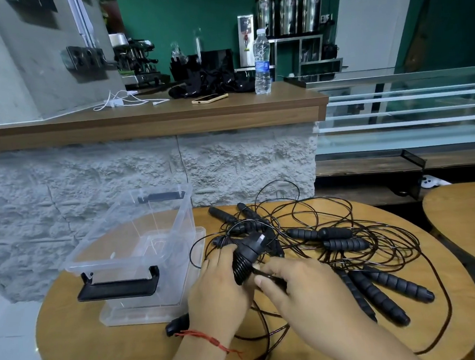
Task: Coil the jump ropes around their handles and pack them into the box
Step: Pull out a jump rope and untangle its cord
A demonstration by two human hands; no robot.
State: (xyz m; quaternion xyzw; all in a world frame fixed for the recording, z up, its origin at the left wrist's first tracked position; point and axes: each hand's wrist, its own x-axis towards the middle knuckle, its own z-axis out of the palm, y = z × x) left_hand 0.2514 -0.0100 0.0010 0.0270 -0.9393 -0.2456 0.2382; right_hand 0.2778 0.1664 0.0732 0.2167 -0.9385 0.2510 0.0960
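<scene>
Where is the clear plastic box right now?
In the head view, the clear box stands on the left of the round table, beside the tangled ropes.

Your left hand (pixel 219 289) and right hand (pixel 304 291) were bare, and both forearms (pixel 371 339) were uncovered right down to the lower edge of the view. Round your left wrist you wore a thin red thread bracelet (pixel 202 337), which looked like more than one strand. Its knot (pixel 217 344) sat on the side toward your other arm, and frayed loose ends (pixel 233 350) trailed from it.
</scene>
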